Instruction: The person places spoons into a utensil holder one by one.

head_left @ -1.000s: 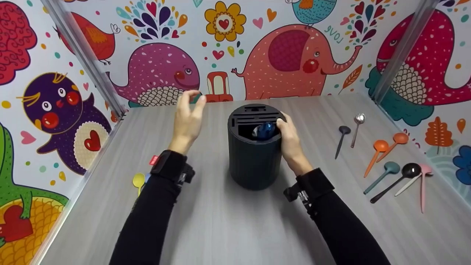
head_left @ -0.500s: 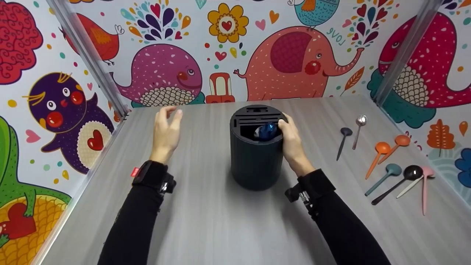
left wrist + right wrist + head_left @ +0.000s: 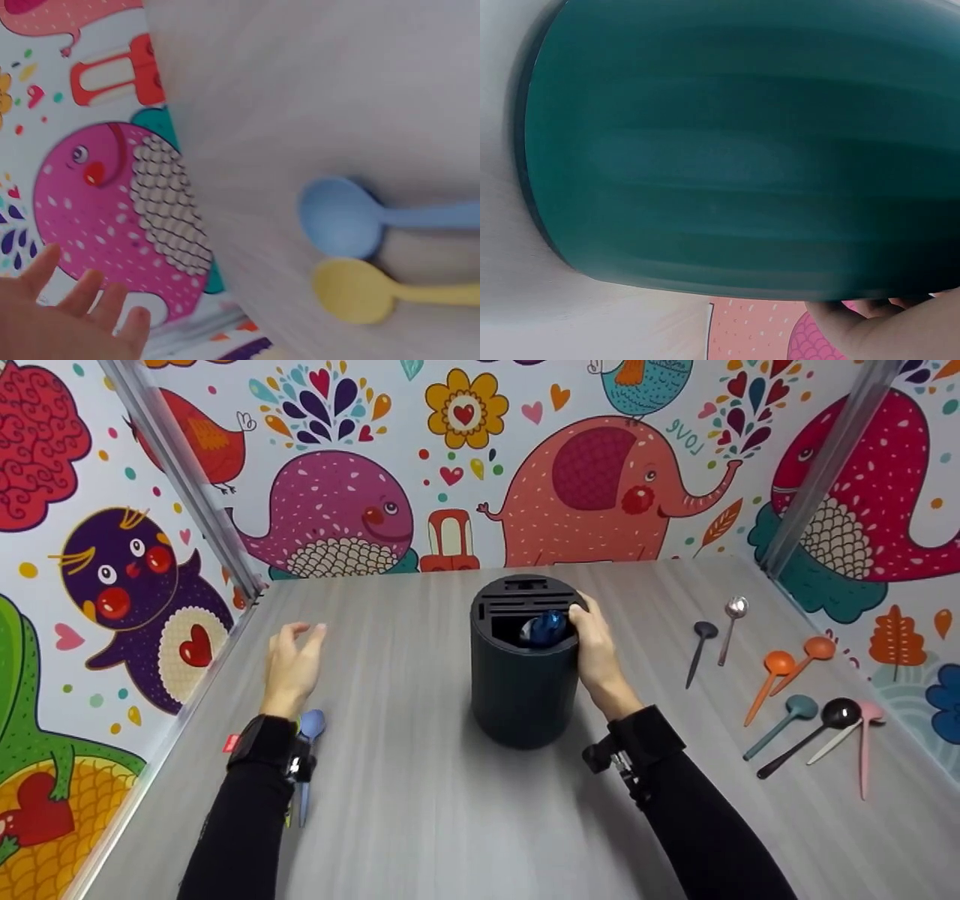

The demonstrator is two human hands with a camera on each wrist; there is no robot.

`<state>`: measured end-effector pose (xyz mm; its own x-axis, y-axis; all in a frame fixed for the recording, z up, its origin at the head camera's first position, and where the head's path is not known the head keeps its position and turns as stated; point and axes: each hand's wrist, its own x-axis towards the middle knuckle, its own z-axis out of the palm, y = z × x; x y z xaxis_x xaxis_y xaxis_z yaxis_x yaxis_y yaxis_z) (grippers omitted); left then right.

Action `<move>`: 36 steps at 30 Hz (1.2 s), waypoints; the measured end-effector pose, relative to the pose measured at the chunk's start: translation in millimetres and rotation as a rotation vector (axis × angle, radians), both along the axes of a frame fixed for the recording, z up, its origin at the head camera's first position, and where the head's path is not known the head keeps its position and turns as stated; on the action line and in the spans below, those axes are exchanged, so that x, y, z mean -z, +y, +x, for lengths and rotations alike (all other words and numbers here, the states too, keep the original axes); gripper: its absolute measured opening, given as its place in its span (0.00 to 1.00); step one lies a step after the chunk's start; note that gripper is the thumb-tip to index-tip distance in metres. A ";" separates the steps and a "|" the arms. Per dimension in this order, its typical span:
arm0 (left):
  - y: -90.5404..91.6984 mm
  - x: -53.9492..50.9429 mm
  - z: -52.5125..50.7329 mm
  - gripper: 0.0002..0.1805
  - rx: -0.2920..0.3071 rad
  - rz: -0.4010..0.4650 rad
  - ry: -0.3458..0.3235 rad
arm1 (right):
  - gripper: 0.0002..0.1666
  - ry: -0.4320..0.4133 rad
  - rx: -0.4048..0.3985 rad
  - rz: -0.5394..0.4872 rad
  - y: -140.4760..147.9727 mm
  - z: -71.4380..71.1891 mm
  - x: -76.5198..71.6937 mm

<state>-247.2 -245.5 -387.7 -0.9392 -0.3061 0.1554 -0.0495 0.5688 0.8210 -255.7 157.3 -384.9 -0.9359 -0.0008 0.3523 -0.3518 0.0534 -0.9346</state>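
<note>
A dark green, round utensil holder (image 3: 523, 701) with a slotted top stands upright mid-table; its ribbed wall (image 3: 705, 165) fills the right wrist view. My right hand (image 3: 598, 656) grips its upper right side, the thumb at the rim. Inside the large opening lies a shiny blue thing (image 3: 546, 628), its kind unclear. Off to the left, my left hand (image 3: 292, 669) is over the table, holding nothing, fingers loosely bent. Near that wrist lie a blue spoon (image 3: 341, 217) and a yellow spoon (image 3: 354, 291), side by side; the sleeve mostly hides the yellow one from the head view.
Several spoons and ladles lie on the right: a dark grey spoon (image 3: 703, 641), a silver spoon (image 3: 736, 609), orange ladles (image 3: 778, 664), a teal ladle (image 3: 801, 707), a black ladle (image 3: 840, 712) and a pink ladle (image 3: 868, 720). A red tag (image 3: 231, 743) is by the left cuff. Patterned walls enclose the table.
My left hand has moved left and toward me, away from the holder, and the blue spoon now shows beside its wrist. The right hand stays on the holder.
</note>
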 end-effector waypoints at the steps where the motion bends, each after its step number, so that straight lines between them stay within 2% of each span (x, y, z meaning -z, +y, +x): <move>1: -4.7 3.6 1.7 0.36 -0.018 -0.009 -0.025 | 0.32 -0.002 -0.004 -0.002 -0.3 0.1 0.2; 4: -16.7 14.9 6.4 0.39 -0.052 -0.046 -0.099 | 0.32 -0.006 -0.009 -0.003 -0.2 -0.3 0.6; 6: -22.6 21.7 10.1 0.41 -0.047 -0.069 -0.159 | 0.31 -0.007 -0.006 0.002 0.0 -0.6 0.8; 11: -31.4 34.3 17.0 0.49 0.049 -0.105 -0.310 | 0.31 -0.010 0.000 -0.002 1.6 -1.4 0.4; 17: -36.8 42.6 21.7 0.53 0.106 -0.128 -0.407 | 0.31 -0.010 0.000 -0.021 1.0 -1.4 0.5; 23: -42.6 42.6 26.5 0.53 0.169 -0.187 -0.490 | 0.31 -0.006 -0.004 -0.013 0.1 -1.5 0.8; 26: -43.2 41.5 29.2 0.52 0.182 -0.222 -0.543 | 0.31 -0.008 -0.003 -0.018 -0.1 -1.4 0.0; 31: -40.4 39.4 33.1 0.51 0.135 -0.278 -0.641 | 0.31 -0.009 0.002 -0.008 -0.5 -1.2 -0.8; 36: -37.1 34.1 35.6 0.48 0.102 -0.326 -0.689 | 0.31 -0.010 0.001 0.007 -0.5 -1.4 0.6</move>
<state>-211.6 -282.6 -421.8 -0.8775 -0.2518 -0.4081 -0.4237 0.8057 0.4139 -257.1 156.9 -385.5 -0.9395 -0.0020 0.3426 -0.3421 0.0609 -0.9377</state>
